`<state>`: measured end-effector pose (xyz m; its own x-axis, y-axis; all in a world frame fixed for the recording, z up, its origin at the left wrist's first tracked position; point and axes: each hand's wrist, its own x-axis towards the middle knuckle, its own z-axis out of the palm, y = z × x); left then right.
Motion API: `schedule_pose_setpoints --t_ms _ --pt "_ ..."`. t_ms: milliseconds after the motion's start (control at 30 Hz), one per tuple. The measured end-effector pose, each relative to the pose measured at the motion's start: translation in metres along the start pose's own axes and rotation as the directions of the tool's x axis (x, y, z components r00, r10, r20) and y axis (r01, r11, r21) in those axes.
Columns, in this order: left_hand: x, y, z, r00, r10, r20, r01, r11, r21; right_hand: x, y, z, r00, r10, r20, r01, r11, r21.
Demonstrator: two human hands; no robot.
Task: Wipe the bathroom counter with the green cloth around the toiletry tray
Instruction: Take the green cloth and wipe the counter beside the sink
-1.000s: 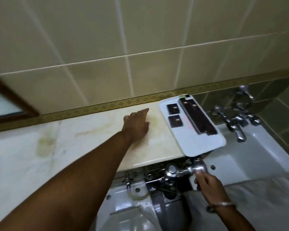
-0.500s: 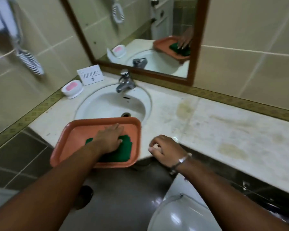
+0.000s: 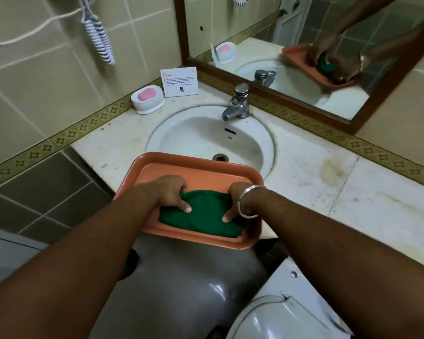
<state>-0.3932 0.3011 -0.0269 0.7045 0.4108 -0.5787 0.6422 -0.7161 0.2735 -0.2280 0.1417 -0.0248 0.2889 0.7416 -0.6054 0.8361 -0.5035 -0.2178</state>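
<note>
A green cloth lies bunched in an orange tray, which rests over the front rim of the sink and overhangs the counter's edge. My left hand grips the cloth's left end, thumb on top. My right hand, with a silver bangle on the wrist, grips the cloth's right end. The pale marble counter runs off to the right, stained yellow-brown in places.
A white sink with a chrome tap sits behind the tray. A soap dish with pink soap and a small card stand at the back left. A framed mirror hangs above. A toilet is below right.
The view swung from the right end of the counter to the sink. My left hand came onto the cloth in the tray, then my right hand left the counter edge and took hold too.
</note>
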Motion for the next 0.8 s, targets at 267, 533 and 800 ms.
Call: schedule_pose_setpoints --t_ms 267,533,800 --pt "-0.022 0.011 -0.049 0.984 -0.003 0.177 0.072 0.920 -0.385 -0.023 0.021 -0.007 0.987 -0.137 -0.085 0.134 0.409 0.903" --pt "0.013 0.137 -0.051 0.984 0.178 -0.020 -0.116 0.548 -0.828 -0.123 0.144 0.031 0.964 0.179 -0.194 0.226 -0.176 0.958" --pt "0.081 0.411 0.092 0.960 0.278 0.015 -0.135 0.513 -0.848 -0.252 0.323 0.116 0.669 0.743 -0.032 0.297 -0.228 0.927"
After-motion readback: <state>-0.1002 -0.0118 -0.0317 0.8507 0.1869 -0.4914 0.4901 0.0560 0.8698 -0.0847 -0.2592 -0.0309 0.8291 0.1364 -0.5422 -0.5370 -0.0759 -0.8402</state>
